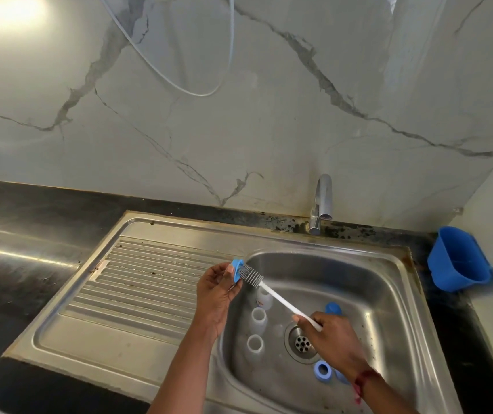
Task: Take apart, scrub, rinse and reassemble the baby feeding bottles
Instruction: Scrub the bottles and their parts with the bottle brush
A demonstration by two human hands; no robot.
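Note:
My left hand (217, 289) pinches a blue bottle collar ring (236, 269) above the sink's left rim. My right hand (330, 334) grips the white handle of a bottle brush (251, 275), whose bristle head pushes into the ring. Down in the steel sink basin (379, 297) stand three clear bottle bodies: one (259, 319), one (255, 345) nearer me, and a third (264, 298) partly behind the brush handle. A blue cap (333, 308) lies behind my right hand. Another blue ring (323, 371) lies by the drain, with a further blue piece (341, 377) half hidden under my wrist.
A chrome tap (321, 203) rises at the back of the sink, no water visible. The ribbed drainboard (146, 279) lies to the left, black countertop (15, 264) beyond it. A blue plastic container (459, 258) sits at the right against the marble wall. The drain (302, 343) is open.

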